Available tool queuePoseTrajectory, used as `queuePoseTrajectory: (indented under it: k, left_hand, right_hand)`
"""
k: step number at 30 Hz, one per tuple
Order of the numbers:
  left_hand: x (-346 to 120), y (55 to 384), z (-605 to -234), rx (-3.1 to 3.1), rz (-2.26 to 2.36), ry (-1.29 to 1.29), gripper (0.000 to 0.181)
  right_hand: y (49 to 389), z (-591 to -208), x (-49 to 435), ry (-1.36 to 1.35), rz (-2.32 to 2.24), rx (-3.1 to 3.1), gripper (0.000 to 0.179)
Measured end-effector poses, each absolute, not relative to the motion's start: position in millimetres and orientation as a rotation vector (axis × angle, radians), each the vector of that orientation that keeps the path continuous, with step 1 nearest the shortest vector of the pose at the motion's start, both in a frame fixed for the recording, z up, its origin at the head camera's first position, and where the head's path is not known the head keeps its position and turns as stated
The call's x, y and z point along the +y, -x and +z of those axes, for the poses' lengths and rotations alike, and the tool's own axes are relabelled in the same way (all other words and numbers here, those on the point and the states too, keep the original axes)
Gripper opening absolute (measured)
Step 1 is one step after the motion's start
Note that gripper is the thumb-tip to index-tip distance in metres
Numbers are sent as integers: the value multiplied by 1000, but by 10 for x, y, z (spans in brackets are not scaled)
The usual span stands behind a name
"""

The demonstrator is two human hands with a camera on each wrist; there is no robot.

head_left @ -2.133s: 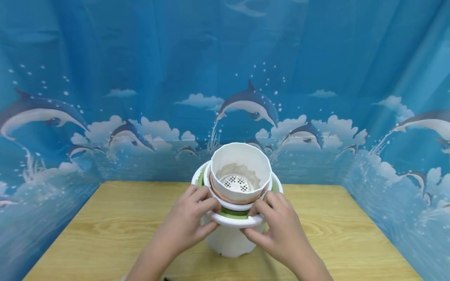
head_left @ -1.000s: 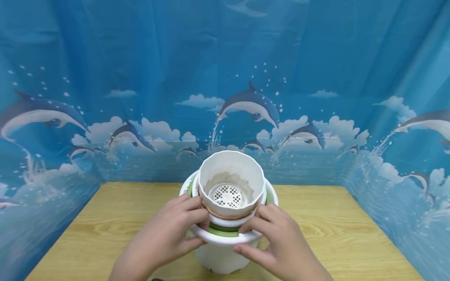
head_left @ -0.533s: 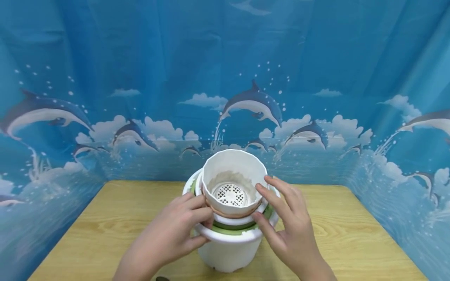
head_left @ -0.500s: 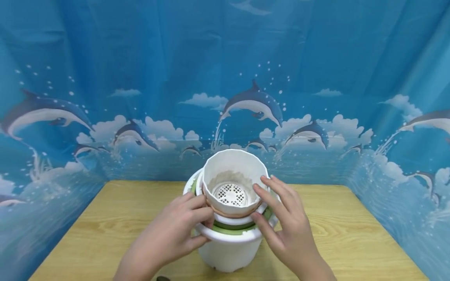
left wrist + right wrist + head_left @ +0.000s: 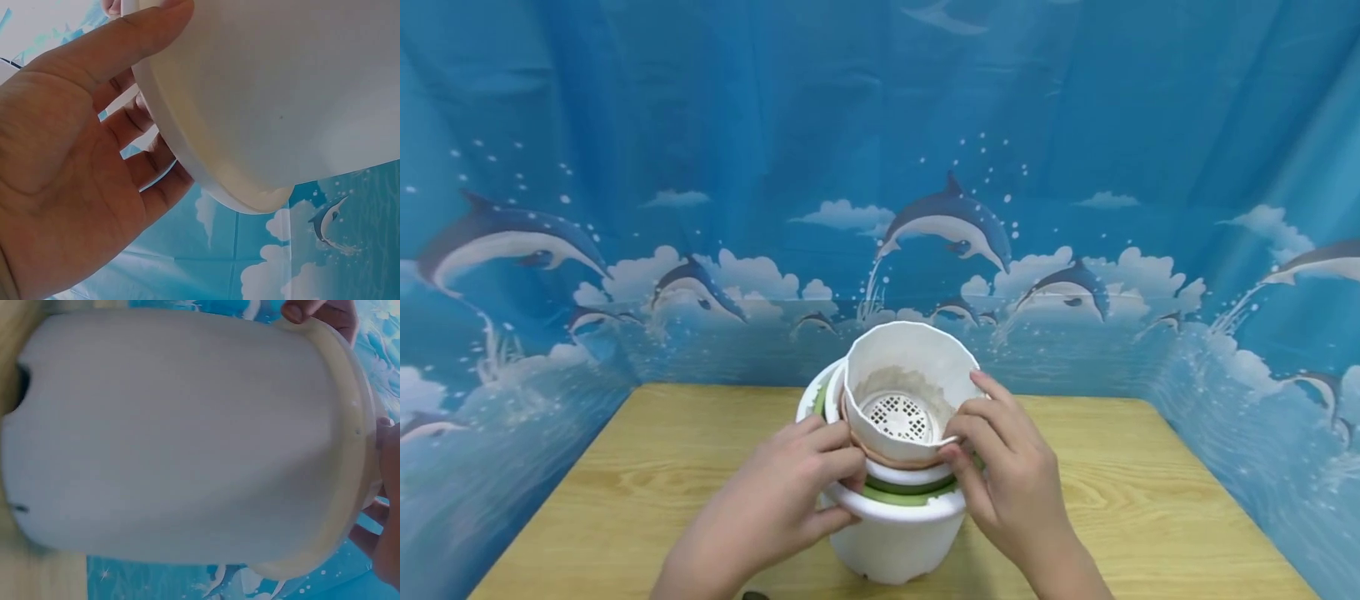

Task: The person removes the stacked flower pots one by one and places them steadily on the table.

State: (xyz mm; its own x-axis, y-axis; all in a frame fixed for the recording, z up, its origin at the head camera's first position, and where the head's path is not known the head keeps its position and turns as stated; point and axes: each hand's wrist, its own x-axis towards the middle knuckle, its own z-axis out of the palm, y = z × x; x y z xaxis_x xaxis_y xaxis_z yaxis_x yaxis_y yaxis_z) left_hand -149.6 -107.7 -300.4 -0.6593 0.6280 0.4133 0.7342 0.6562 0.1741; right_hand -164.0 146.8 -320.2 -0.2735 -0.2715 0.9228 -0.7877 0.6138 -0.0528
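One stack (image 5: 912,477) stands upright on the worktop (image 5: 1150,500), at 6 o'clock in the head view, long axis vertical, mouths up. Count: at least five nested pots, namely outer pot (image 5: 895,542), green pot (image 5: 895,498), middle pot (image 5: 891,475), orange pot (image 5: 898,462) and inner pot (image 5: 925,358). Left hand (image 5: 782,492) pinches the outer pot's rim at 8 o'clock; right hand (image 5: 1015,467) pinches the inner pot's rim at 4 o'clock. Only the head view shows the inner pot's perforated base; only the left wrist view shows the left palm. Right wrist view: two dark notches at the outer pot's foot. One curtain (image 5: 820,108) at 12 o'clock.
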Motion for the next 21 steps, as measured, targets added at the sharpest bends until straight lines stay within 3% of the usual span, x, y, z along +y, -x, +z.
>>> queuePoseTrajectory:
  k: [11, 21]
  left_hand:
    - [-1088, 1494, -2987, -2571, -484, 1091, 26]
    - [-1152, 1470, -2996, -2558, -587, 1096, 18]
  right_hand:
    - [1743, -3096, 1394, -847, 790, -1969, 16]
    - [1733, -3115, 1343, -772, 695, -2099, 23]
